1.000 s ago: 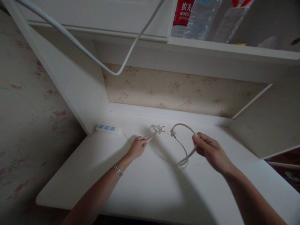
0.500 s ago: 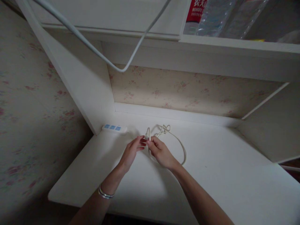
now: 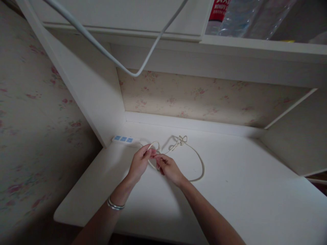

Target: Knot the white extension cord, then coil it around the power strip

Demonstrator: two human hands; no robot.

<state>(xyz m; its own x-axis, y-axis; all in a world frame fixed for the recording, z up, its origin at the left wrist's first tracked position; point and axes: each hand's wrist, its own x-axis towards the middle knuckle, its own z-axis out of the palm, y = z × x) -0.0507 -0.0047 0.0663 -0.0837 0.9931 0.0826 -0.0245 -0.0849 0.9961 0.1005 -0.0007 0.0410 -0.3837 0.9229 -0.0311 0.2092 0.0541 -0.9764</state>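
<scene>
A cream-coloured power cord (image 3: 203, 165) lies on the white desk, with a knotted tangle near the back and a wide loop on the right. My left hand (image 3: 139, 162) pinches a small loop of this cord between thumb and fingers. Close against it, my right hand (image 3: 168, 167) has its fingers curled in at the same loop; they look closed on the cord, though the fingertips are partly hidden. Left of the hands sits a white power strip (image 3: 123, 139) with blue sockets, and the cord appears to run toward it.
The white desk (image 3: 230, 204) has a side panel (image 3: 94, 85) on the left and a raised back edge. A thick white cable (image 3: 102, 49) hangs across the upper view. Clear plastic bottles (image 3: 238, 18), one red-labelled, stand on the shelf (image 3: 255, 44) above.
My left hand has closed from loosely spread fingers onto the cord. The cord loop between my hands has shifted left, and my right hand has moved slightly left and lower.
</scene>
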